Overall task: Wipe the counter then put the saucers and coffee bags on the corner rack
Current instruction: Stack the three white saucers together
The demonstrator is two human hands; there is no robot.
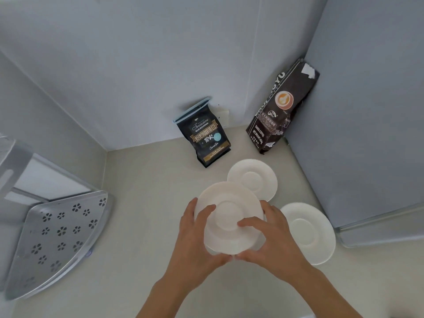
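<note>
A small stack of white saucers is lifted above the pale counter, gripped from both sides. My left hand holds its left rim and my right hand its right rim, fingers lying over the top saucer. Two more white saucers lie flat on the counter: one behind the stack, one to the right. A short black coffee bag with a blue clip stands against the back wall. A taller dark coffee bag leans in the right corner. The metal corner rack stands at the left.
The rack's lower shelf is a perforated metal plate with flower-shaped holes; an upper shelf shows at the far left edge. A grey appliance side closes off the right. White walls meet in a corner behind the counter.
</note>
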